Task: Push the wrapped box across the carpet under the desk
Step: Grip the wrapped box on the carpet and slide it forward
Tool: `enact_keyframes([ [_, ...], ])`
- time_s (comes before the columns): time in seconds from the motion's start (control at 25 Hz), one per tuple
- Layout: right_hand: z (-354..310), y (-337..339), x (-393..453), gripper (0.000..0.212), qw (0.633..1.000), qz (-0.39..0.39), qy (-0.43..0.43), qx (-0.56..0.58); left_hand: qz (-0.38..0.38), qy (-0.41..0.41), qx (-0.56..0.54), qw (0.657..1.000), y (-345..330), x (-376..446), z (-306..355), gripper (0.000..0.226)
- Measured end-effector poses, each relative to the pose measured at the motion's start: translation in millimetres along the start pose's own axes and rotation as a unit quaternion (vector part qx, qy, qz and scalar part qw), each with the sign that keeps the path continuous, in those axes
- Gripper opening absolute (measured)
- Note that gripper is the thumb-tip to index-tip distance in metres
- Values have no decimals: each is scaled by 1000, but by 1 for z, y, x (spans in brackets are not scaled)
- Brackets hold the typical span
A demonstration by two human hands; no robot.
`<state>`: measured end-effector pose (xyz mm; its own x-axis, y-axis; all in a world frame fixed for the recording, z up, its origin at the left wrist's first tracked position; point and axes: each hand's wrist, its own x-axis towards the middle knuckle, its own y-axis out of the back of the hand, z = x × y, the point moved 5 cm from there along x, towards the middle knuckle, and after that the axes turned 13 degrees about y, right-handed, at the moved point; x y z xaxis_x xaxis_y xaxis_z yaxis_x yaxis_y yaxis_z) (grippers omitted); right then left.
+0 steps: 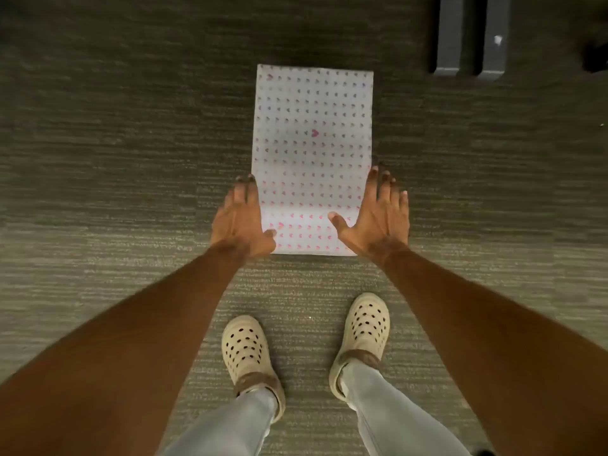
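Carpet [115, 143]: grey, ribbed, fills the whole view; we stand on it at the near edge, bent fwd.

Wrapped box [312, 153]: flat on the carpet, mid scene, long side running near-to-far. Pale paper w/ rows of small hearts, pinker at the near end where light hits. Not under anything yet, as far as we can tell.

Desk leg [468, 37]: dark upright parts w/ a flat foot, far right; prob the desk's base. Desk top not in view. Box sits well apart from it, to the left.

Shoes [246, 350]: our two cream clogs w/ holes, near, just short of the box's near end.

Left hand [240, 222]: on the box's near-left corner, fingers [245, 189] spread a bit and laid down its left side, thumb at the near edge.

Right hand [375, 222]: mirrors it on the near-right corner; fingers spread along the right side, thumb resting on top.

Step, our read: set to shove it away from us, toward the far side.

Risk 1: uneven push from the two hands could make the box yaw and drift off line.

Risk 2: carpet drag on the paper could scuff or tear the wrap, esp. at the far edge.

Risk 3: veer right and it may hit the desk leg.

Writing/brands: none readable; hearts only.
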<state>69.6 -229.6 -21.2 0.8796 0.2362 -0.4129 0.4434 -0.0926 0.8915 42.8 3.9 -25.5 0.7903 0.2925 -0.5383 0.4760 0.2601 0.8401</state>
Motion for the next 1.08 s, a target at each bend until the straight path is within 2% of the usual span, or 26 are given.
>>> enact_keyframes([
  [0.08,14,-17,13,105,997,15,-37,66,-18,58,-91,994,-18,20,-6,86],
  [0.2,33,-41,32,77,976,31,-86,196,-29,136,-173,975,-40,53,-15,62],
  [0.32,45,-52,50,60,950,16,-118,290,-26,169,-232,957,-45,75,-13,51],
  [0.44,57,-58,62,49,926,32,-135,352,-53,198,-279,938,-50,88,-17,40],
  [0.56,67,-62,65,36,883,37,-168,436,-81,231,-317,916,-52,91,-19,37],
  [0.76,84,-46,64,34,856,-2,-187,483,-83,229,-374,895,-31,81,-11,30],
  [0.92,84,-15,61,29,836,-15,-186,516,-76,220,-365,902,8,69,0,29],
  [1.08,77,10,74,36,823,4,-193,534,-87,194,-388,897,34,80,2,33],
])
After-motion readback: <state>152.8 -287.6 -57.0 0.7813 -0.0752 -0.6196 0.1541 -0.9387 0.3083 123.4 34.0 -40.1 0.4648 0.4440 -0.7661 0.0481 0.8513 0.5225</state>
